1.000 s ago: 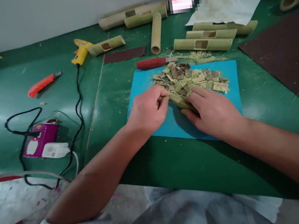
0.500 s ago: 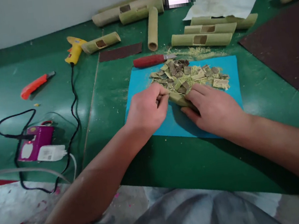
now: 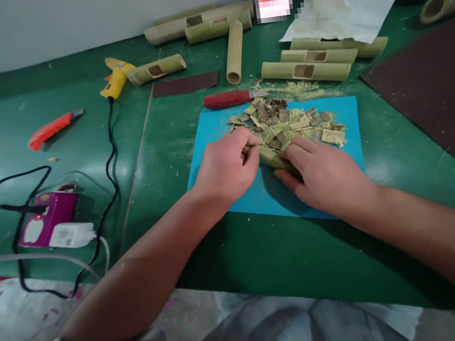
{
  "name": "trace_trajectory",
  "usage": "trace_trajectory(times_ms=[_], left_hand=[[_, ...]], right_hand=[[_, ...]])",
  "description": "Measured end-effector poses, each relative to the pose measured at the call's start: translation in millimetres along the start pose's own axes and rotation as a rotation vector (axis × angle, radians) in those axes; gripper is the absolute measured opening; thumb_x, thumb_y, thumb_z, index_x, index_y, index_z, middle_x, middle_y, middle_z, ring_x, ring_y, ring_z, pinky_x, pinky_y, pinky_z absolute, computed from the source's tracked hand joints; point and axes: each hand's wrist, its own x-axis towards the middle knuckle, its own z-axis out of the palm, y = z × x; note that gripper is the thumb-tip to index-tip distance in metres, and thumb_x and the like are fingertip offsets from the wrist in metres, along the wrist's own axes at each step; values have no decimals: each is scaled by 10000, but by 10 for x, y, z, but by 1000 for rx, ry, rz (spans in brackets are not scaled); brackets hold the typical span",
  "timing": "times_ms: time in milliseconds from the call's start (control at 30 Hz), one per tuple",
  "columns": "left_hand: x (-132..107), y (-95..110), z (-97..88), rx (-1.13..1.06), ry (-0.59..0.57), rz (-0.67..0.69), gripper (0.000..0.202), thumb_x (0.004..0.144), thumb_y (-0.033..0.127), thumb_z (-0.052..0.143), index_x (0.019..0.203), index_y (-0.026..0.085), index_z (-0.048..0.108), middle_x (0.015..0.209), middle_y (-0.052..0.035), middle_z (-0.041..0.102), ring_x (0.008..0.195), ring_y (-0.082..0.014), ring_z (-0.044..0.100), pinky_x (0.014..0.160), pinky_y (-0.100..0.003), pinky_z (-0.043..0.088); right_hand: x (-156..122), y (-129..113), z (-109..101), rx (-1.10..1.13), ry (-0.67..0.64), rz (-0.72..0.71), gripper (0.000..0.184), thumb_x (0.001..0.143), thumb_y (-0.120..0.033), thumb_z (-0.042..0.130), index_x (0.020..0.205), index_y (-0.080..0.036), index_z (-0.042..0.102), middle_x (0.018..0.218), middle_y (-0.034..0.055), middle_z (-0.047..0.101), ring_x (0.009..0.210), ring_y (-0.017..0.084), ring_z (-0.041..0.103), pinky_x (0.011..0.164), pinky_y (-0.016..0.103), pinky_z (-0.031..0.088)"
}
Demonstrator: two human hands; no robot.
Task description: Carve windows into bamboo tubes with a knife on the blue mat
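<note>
A short green bamboo piece (image 3: 271,157) lies slantwise between my hands, over the near part of a blue sheet (image 3: 243,199). My right hand (image 3: 324,177) is closed around its right end, thumb below and fingers on top. At the left end my left hand (image 3: 229,164) is closed in a pinch against the bamboo; whatever sits between its fingertips is hidden. Just beyond both hands is a heap of bamboo chips and shavings (image 3: 283,121). A red-handled knife (image 3: 229,99) rests along the sheet's far edge, its blade pointing right.
Bamboo tubes with cut openings (image 3: 306,70) lie at the back, some under white paper (image 3: 344,7). Leftward are a yellow glue gun (image 3: 116,79), an orange cutter (image 3: 52,131) and a purple power strip (image 3: 51,213) with cables. Dark brown sheet (image 3: 431,93) lies right.
The camera view has shifted slightly, so the table things appear a little lower. Both hands keep their hold at the bamboo piece, with hardly any visible movement.
</note>
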Motion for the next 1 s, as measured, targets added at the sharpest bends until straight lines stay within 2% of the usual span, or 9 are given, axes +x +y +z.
trace_trajectory(times_ms=[500,700,900,1000], left_hand=[[-21,39,-24,-35,-44,-28,94,865,161,585,836,202,665,676,15,662,601,-120,579,568,-237,439],[8,34,-7,-25,-27,-8,111,864,144,576,866,194,676,718,6,681,622,-119,589,598,-240,459],[-32,-31,-52,-51,25,-58,82,869,181,598,860,199,678,695,17,678,591,-113,578,574,-233,466],[-58,-17,-24,-34,-19,-21,92,871,175,588,844,198,673,689,16,670,593,-113,578,572,-235,450]], right_hand=[[14,-15,-18,36,-34,4,167,940,-296,577,968,-146,644,987,133,663,861,256,609,624,338,338],[6,0,-7,60,-10,11,150,940,-294,554,941,-168,634,965,115,653,816,233,584,613,332,324],[3,-3,-18,80,-38,53,159,937,-305,578,965,-164,646,988,112,668,858,236,602,628,325,341],[1,-12,-18,58,-27,45,159,937,-306,585,957,-162,647,969,114,666,849,237,601,630,330,342]])
